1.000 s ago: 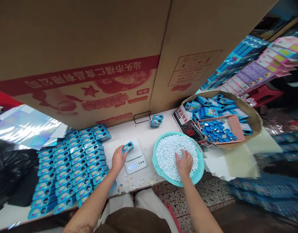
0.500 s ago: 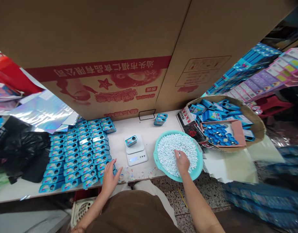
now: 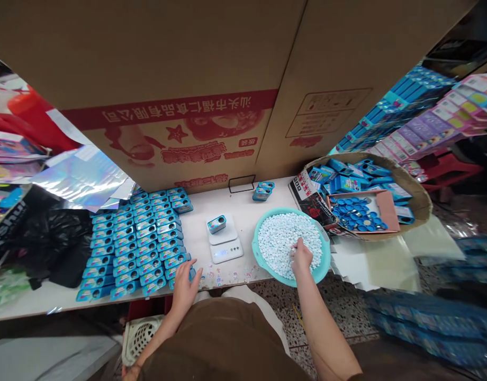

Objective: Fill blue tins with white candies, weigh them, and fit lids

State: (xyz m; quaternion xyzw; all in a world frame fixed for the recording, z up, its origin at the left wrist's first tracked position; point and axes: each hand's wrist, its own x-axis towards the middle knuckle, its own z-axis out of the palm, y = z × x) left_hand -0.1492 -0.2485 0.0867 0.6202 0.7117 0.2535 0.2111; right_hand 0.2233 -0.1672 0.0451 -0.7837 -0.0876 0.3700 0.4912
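Observation:
My right hand (image 3: pixel 301 257) is in a turquoise plastic bowl (image 3: pixel 326 259) full of small white pellets (image 3: pixel 277 241). Its fingers are curled down and closed among the pellets, with the tips partly hidden. At the table's front edge, my left hand (image 3: pixel 185 283) has its fingers apart and holds nothing, beside rows of small blue boxes (image 3: pixel 148 253). Between the hands, one blue box (image 3: pixel 216 224) lies on the platform of a white digital scale (image 3: pixel 226 251). Each boxed row shows a dark round spot on its boxes.
A tall cardboard carton (image 3: pixel 180 63) stands behind the work area. Two small blue boxes (image 3: pixel 262 191) sit near it. To the right, a cut carton (image 3: pixel 424 211) holds blue packs and a tray of blue caps (image 3: pixel 358 214). Black plastic bags (image 3: pixel 61 241) lie at left.
My right hand has shifted slightly within the bowl, its fingers curling more among the pellets. My left hand stays beside the boxes. The whole view has shifted a little.

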